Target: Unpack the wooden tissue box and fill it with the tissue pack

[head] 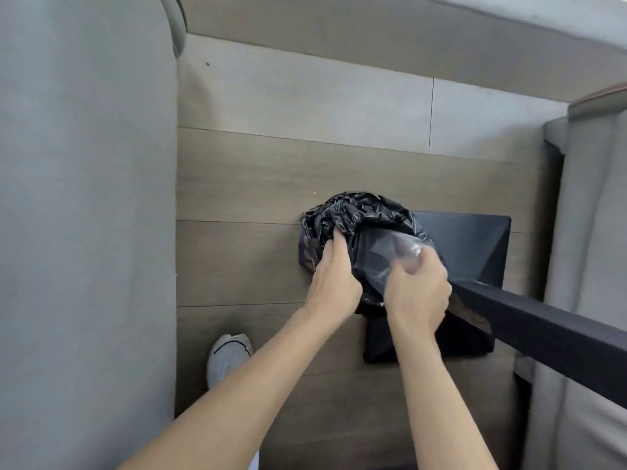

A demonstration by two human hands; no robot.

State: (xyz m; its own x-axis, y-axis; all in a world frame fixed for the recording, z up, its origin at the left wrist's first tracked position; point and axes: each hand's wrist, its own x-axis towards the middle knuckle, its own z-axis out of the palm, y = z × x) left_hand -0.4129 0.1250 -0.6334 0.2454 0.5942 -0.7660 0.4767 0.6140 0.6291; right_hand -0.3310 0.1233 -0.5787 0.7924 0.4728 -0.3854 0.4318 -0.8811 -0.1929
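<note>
Neither the wooden tissue box nor the tissue pack is in view. A black bin bag [359,212] lines a dark bin [307,254] on the wooden floor. My left hand [334,276] grips the bag's crumpled rim on the left side. My right hand [419,293] is closed on a piece of clear plastic wrap [397,251], which lies over the bag's mouth. The wrap and my right hand are blurred.
A black angular object [471,245] stands just right of the bin. A dark table edge [543,330] cuts across from the lower right. Grey sofa upholstery flanks the floor on the left [84,232] and right [593,232]. A white shoe [229,357] rests on the floor.
</note>
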